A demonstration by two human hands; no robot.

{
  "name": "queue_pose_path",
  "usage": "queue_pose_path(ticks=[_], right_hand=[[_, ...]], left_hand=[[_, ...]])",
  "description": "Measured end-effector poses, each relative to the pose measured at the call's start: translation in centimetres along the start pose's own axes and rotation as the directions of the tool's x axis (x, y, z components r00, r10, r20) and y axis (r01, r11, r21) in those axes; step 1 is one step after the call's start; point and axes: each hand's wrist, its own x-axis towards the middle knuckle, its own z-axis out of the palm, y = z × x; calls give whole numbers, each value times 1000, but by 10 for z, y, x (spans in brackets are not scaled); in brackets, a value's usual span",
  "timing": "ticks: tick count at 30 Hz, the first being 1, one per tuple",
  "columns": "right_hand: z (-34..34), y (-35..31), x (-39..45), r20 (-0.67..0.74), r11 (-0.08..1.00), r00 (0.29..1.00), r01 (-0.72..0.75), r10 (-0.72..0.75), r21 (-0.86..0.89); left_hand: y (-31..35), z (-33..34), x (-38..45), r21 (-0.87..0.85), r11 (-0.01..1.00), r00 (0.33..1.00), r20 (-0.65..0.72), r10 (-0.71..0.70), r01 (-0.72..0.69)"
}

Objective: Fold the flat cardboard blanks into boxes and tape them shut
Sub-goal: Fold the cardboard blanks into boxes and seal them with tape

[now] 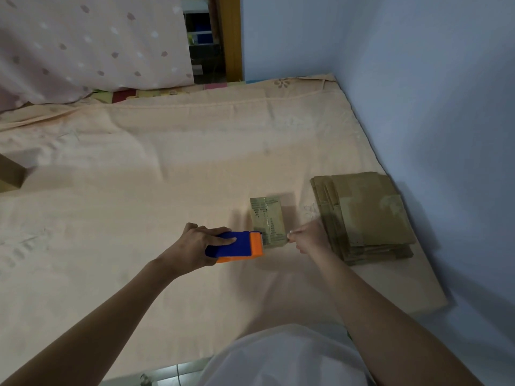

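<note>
The left hand (199,240) grips a blue and orange tape dispenser (235,247), fingers curled over its blue top, with the orange end turned toward the small cardboard box (268,222). The dispenser's front edge touches the near left side of the box. The right hand (309,237) is at the near right corner of the box, thumb and fingertips drawn together at that corner; the hand is blurred, so whether it pinches tape or the cardboard itself cannot be told.

The small cardboard box sits on the bed (139,190), right of centre, between the two hands. Glossy tape runs along its top face, and the surface shows torn, worn patches.

Just to the right of the box, with a narrow strip of sheet between them, lies a stack of flat cardboard blanks (365,215). The stack is slightly uneven, with edges stepping out on the near side, and it sits near the right edge of the bed, close to the blue wall (432,93).

The bed is covered with a peach sheet with a faint floral pattern. At the far left a pink spotted cloth (92,43) hangs down to the bed. A brown cardboard piece (11,174) enters at the left edge. Behind the bed, a wooden door frame (232,37) stands beside the wall. A white garment (287,358) on the person fills the bottom centre.
</note>
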Motion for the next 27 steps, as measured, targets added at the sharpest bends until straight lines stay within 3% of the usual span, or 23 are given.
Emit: queue_pose_path(ticks=[8, 15, 21, 27], right_hand=[[5, 3, -9, -58, 996, 997, 53, -57, -67], [9, 0, -11, -111, 996, 994, -1, -9, -92], [23, -12, -24, -231, 996, 970, 66, -76, -53], [36, -13, -24, -109, 989, 986, 115, -125, -93]], left_hand=[[2, 5, 2, -24, 999, 1000, 17, -20, 21], [2, 1, 0, 4, 998, 997, 51, -63, 63], [9, 1, 0, -11, 998, 998, 33, -59, 59], [9, 0, 1, 6, 999, 997, 61, -42, 42]])
